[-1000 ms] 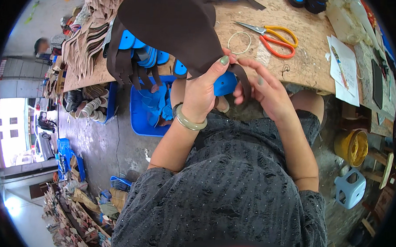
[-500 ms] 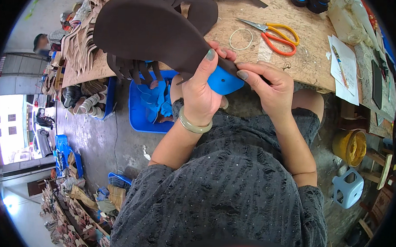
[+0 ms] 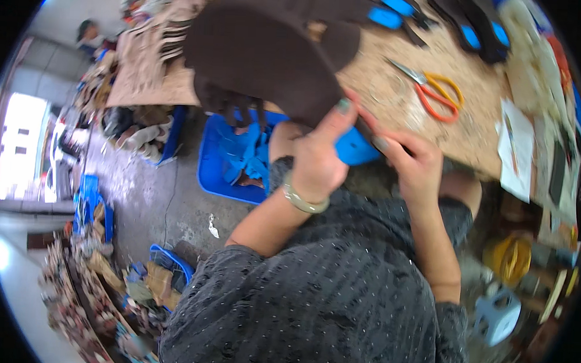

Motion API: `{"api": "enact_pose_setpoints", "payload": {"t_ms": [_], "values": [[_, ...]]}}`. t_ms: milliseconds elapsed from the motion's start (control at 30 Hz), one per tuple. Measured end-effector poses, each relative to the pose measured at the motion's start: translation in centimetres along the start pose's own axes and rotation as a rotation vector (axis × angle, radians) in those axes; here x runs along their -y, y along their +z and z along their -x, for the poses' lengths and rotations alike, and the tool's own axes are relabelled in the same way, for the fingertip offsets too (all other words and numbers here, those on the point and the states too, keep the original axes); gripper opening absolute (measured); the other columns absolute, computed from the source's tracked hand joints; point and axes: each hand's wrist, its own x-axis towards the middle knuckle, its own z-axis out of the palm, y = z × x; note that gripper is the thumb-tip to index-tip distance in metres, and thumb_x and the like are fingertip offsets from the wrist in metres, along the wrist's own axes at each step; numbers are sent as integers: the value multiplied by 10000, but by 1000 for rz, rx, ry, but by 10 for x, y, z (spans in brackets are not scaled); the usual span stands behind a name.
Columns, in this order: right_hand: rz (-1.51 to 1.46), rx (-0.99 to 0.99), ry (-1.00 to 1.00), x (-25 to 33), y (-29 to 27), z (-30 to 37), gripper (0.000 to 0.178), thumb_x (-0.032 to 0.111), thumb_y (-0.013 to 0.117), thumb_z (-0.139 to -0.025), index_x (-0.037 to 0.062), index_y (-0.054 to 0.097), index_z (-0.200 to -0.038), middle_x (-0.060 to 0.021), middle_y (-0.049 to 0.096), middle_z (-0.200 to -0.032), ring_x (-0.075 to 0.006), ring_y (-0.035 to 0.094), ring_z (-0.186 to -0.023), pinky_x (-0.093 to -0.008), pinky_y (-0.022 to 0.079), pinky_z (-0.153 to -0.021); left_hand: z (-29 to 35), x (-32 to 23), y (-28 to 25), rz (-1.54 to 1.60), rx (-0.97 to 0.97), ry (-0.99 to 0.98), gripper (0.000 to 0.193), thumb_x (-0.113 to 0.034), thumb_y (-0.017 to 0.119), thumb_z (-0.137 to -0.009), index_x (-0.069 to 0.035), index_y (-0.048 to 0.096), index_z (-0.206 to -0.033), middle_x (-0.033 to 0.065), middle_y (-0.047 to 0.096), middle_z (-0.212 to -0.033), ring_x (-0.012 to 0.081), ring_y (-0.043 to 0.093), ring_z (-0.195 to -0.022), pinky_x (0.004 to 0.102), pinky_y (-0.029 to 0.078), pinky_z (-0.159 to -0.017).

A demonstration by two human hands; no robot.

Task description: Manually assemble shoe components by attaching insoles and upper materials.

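Note:
A large dark brown insole-shaped sheet [image 3: 263, 57] is held up over the near edge of the workbench, its wide end toward the far left. At its narrow end hangs a bright blue piece [image 3: 357, 149]. My left hand [image 3: 324, 154] is closed on the sheet near that end, thumb on top. My right hand [image 3: 416, 162] pinches the edge of the same end between thumb and fingers. Motion blurs the fingertips a little. Scissors [image 3: 442, 97] with one yellow and one orange handle lie on the bench beyond my right hand.
More dark insoles with blue patches [image 3: 472, 37] lie at the back of the workbench [image 3: 477, 134]. Pale cut pieces [image 3: 140, 64] are stacked at its left. Below stands a blue bin [image 3: 208, 171] of blue scraps. White paper [image 3: 515, 168], a yellow bucket [image 3: 511, 259] and a stool [image 3: 498, 317] are at right.
The view has shifted, so bench and hands appear farther right and lower. Both hands keep their hold on the insole-shaped sheet, and its blue end remains between them.

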Motion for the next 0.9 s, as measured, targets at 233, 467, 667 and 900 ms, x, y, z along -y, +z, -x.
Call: {"api": "enact_pose_setpoints", "payload": {"t_ms": [233, 467, 667, 900], "values": [[2, -14, 105, -14, 5, 8, 128, 81, 668, -833, -11, 689, -918, 29, 581, -698, -32, 480, -582, -170, 360, -515, 4, 15, -9, -43, -102, 16, 198, -136, 551, -931, -13, 578, -1083, 49, 630, -906, 127, 605, -852, 278, 498, -772], [-124, -40, 106, -24, 7, 7, 116, 62, 638, -867, 9, 668, -965, 55, 550, -699, -9, 436, -559, -148, 306, -489, 4, 15, -13, -204, 2, 106, 255, -101, 602, -895, -12, 571, -1132, 44, 624, -1019, 107, 579, -929, 269, 480, -819], [-65, 15, 123, -25, -5, 0, 118, 76, 651, -864, -14, 664, -939, 42, 572, -730, -24, 461, -614, -161, 344, -544, 0, 19, -13, -202, 48, 62, 337, -59, 600, -889, -28, 521, -1215, 66, 597, -1155, 116, 551, -1047, 285, 466, -899], [22, 66, 88, -16, -4, -2, 125, 58, 672, -835, -34, 662, -919, 22, 597, -768, -46, 503, -696, -183, 403, -634, 0, 15, -9, -258, 42, 145, 302, -91, 591, -892, 9, 534, -1172, 75, 621, -1107, 123, 570, -1005, 281, 473, -875]]}}
